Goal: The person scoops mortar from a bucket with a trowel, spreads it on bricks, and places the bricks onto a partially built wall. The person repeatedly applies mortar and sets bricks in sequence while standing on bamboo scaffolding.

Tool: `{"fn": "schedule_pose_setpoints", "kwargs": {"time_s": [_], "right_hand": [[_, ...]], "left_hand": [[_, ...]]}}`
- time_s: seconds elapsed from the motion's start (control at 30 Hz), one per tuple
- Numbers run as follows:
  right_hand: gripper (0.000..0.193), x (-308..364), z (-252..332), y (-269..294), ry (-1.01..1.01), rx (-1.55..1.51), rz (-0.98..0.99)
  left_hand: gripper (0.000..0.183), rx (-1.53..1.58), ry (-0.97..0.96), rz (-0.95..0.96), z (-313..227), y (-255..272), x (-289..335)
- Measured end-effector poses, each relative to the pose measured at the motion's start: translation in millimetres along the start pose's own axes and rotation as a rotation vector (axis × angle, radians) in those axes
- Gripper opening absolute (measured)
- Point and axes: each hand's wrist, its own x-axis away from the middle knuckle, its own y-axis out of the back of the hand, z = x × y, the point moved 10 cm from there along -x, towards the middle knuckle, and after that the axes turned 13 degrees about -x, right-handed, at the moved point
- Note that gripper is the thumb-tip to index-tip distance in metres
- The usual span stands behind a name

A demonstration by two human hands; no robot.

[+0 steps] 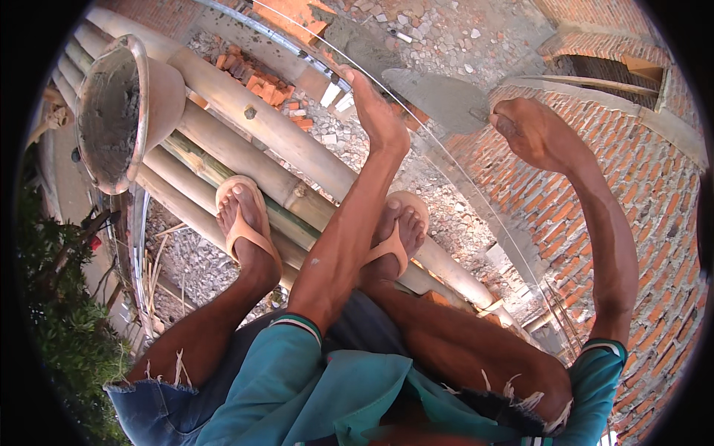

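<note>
My right hand [539, 134] is closed around the handle of a trowel [439, 97], whose broad blade is coated in grey mortar and points left. The blade lies over the top of a narrow brick wall, beside wet mortar [355, 39]. My left hand [378, 115] is stretched out flat and edge-on near the wall, left of the trowel; some of its fingers are hidden. A thin white string line [446, 152] runs along the wall between my hands. An orange brick [290, 16] sits on the wall beyond the mortar.
My sandalled feet rest on a scaffold of bamboo poles [216, 93], with gaps between them. A bucket of mortar [111, 111] stands at the left. Broken bricks [256, 78] and rubble lie below. A large brick wall [632, 245] fills the right side; leafy branches [63, 297] are at lower left.
</note>
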Motion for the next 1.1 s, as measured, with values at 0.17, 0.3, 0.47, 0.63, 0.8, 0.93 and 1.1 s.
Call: {"fn": "schedule_pose_setpoints", "kwargs": {"time_s": [0.17,0.3,0.47,0.63,0.8,0.93,1.1], "right_hand": [[0.037,22.0,-3.7,9.1,-0.08,0.013,-0.018],[0.034,17.3,-7.8,14.7,-0.087,-0.082,-0.095],[0.031,31.8,-14.5,28.0,-0.121,-0.105,-0.066],[0.031,43.5,55.0,107.3,0.083,-0.103,-0.37],[0.028,23.3,251.6,127.0,0.716,0.338,-0.727],[0.017,-32.0,397.9,80.8,0.96,0.742,-0.85],[0.01,-108.1,466.5,5.0,0.863,1.003,-0.548]], "left_hand": [[0.09,0.039,-0.016,0.089,7.8,-1.8,3.6],[0.085,-0.021,-0.062,0.037,0.3,2.0,4.0],[0.07,-0.231,-0.103,-0.017,-80.8,38.0,2.6],[0.051,-1.024,-0.415,0.273,-245.0,60.0,29.6],[0.068,-1.598,-0.795,-0.003,-435.0,165.3,26.2],[0.072,-1.365,0.029,-0.459,-454.4,331.9,-60.0],[0.049,-0.538,-0.239,-0.311,-406.3,348.1,-72.7]]}}
